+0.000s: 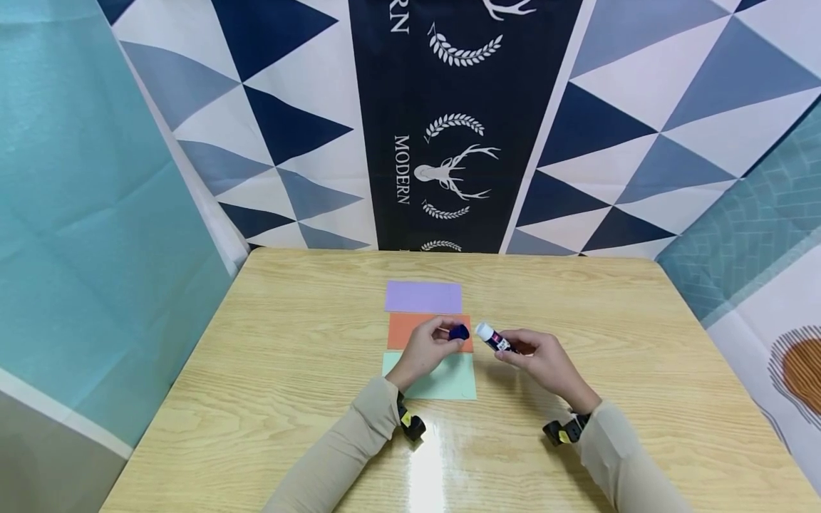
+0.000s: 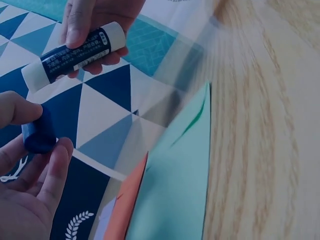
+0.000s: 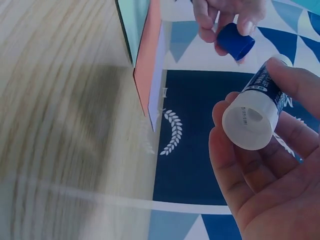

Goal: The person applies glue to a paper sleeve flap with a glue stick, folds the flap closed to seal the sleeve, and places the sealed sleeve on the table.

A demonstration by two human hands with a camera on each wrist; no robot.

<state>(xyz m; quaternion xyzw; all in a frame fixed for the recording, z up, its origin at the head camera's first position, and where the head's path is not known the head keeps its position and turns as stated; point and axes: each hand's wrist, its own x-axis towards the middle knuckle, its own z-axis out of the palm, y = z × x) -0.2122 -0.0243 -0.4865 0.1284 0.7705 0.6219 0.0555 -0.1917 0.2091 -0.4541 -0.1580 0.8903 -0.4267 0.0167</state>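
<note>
Between thumb and fingertips my left hand (image 1: 426, 352) pinches a dark blue cap (image 1: 458, 333), above the orange paper (image 1: 400, 328). My right hand (image 1: 545, 358) grips a glue stick (image 1: 497, 338) with a dark blue label and white ends, tilted with its uncapped end toward the cap. A small gap separates cap and glue stick (image 2: 75, 55) in the left wrist view. The right wrist view shows the round white base of the glue stick (image 3: 248, 121) and the blue cap (image 3: 235, 41) beyond it.
A purple sheet (image 1: 423, 296) lies behind the orange one, and a mint green sheet (image 1: 442, 377) lies in front, in a column on the wooden table (image 1: 288, 342). A patterned cloth (image 1: 442, 128) hangs behind the table's far edge.
</note>
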